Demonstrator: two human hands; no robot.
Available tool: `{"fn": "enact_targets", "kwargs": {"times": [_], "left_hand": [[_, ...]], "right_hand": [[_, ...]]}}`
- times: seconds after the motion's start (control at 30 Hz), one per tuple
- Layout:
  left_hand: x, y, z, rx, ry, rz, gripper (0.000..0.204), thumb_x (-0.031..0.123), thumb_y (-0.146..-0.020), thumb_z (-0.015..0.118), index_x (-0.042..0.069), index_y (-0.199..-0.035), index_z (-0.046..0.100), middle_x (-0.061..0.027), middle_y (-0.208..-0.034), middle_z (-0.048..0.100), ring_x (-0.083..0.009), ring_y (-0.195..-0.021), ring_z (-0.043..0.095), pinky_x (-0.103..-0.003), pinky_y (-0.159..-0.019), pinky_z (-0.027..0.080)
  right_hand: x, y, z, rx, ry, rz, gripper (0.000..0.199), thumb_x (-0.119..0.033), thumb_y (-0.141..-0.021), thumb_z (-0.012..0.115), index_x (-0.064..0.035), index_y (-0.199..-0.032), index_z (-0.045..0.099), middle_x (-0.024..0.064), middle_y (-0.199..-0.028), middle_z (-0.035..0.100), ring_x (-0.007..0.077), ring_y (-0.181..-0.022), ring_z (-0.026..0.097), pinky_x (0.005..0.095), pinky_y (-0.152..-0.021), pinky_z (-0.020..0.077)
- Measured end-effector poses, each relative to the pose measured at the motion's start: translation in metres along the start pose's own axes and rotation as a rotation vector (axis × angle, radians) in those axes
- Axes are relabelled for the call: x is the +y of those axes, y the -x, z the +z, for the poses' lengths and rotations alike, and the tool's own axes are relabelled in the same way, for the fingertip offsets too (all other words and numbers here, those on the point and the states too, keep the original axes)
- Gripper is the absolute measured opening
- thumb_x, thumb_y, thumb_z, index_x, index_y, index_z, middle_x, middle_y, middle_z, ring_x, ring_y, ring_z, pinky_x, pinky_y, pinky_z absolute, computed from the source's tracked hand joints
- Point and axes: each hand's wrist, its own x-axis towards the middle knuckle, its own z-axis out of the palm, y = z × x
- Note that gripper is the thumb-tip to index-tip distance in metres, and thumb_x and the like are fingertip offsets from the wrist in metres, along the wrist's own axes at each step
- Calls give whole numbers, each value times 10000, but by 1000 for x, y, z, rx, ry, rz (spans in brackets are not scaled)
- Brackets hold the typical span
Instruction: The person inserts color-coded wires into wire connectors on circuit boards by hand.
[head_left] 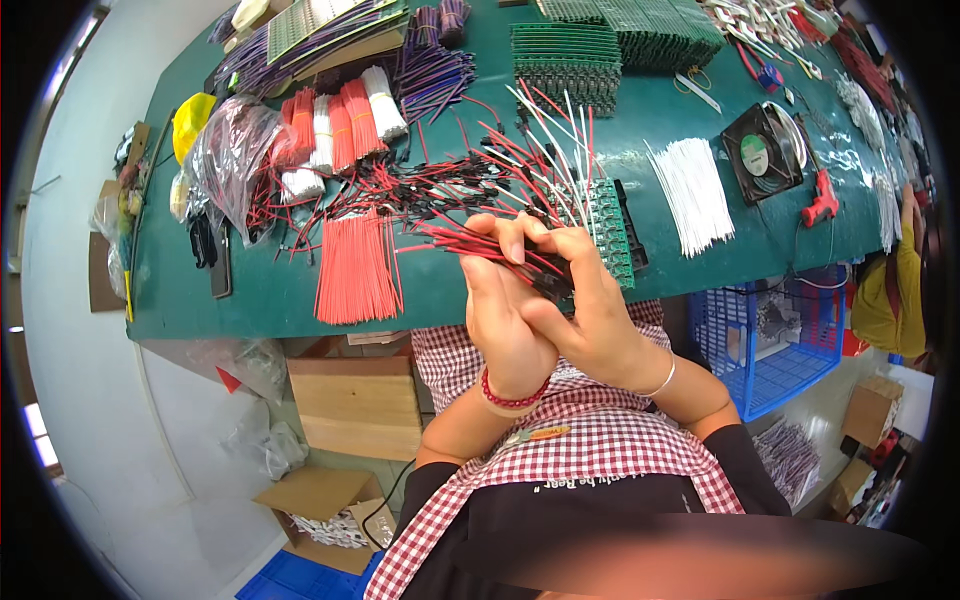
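Note:
At the table's near edge, my left hand (507,325) and my right hand (597,310) are together around a bundle of short red and black wires (462,240). The red ends stick out to the left; darker ends show between my hands. Both hands are closed on the bundle, with some fingers overlapping. Just behind them stands a green circuit board (608,225) with red and white wires (570,165) rising beside it. A loose pile of red and black wires with small black ends (430,185) spreads to the left of the board.
Red wires (358,268) and white wires (692,197) lie in flat rows on the green table (460,300). Further off are stacked circuit boards (565,60), a black fan (762,153), a red glue gun (821,198) and a plastic bag (235,150). A blue crate (735,350) stands below right.

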Motion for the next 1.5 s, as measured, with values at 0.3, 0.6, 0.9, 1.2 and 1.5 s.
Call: {"fn": "enact_targets", "kwargs": {"times": [0.3, 0.6, 0.9, 1.2, 1.5], "left_hand": [[3, 6, -19, -109, -261, 62, 174, 257, -1030, 446, 107, -1118, 454, -123, -1158, 571, -313, -1311, 418, -483, -1107, 301], [15, 7, -24, -94, -143, -219, 171, 233, -1044, 394, 90, -1106, 462, -173, -1280, 562, -342, -1323, 441, -476, -1123, 341], [14, 13, 4, 79, 17, -501, 323, 277, -1056, 334, 55, -1218, 503, -132, -1540, 307, -283, -1430, 277, -441, -1159, 288], [7, 23, -7, 17, 56, -613, 346, 220, -995, 529, 65, -1285, 421, -150, -1527, 290, -251, -1380, 327, -434, -1132, 280], [27, 33, -18, -665, -1618, -33, 448, 327, -925, 603, 37, -1236, 461, -164, -1204, 560, -251, -1151, 540, -486, -1059, 325]], "right_hand": [[-2, -5, -8, -9, -316, 193, 435, -33, -832, 651, -15, -1242, 508, 139, -1141, 582, 265, -1066, 586, 352, -868, 492], [-2, 6, -40, 17, 44, -49, 215, -54, -872, 653, 9, -1073, 615, 135, -957, 623, 252, -786, 632, 340, -682, 528], [10, 10, -57, -150, -175, 12, 742, -324, -767, 806, -30, -1342, 440, 134, -1101, 581, 182, -819, 612, 338, -786, 500], [13, -2, -47, 174, -252, -8, 161, 32, -812, 695, -12, -902, 569, 113, -874, 626, 196, -786, 628, 300, -721, 523], [-31, -6, -61, -137, -151, 37, 137, -109, -869, 614, -3, -907, 535, 137, -846, 539, 327, -799, 586, 386, -732, 496]]}}
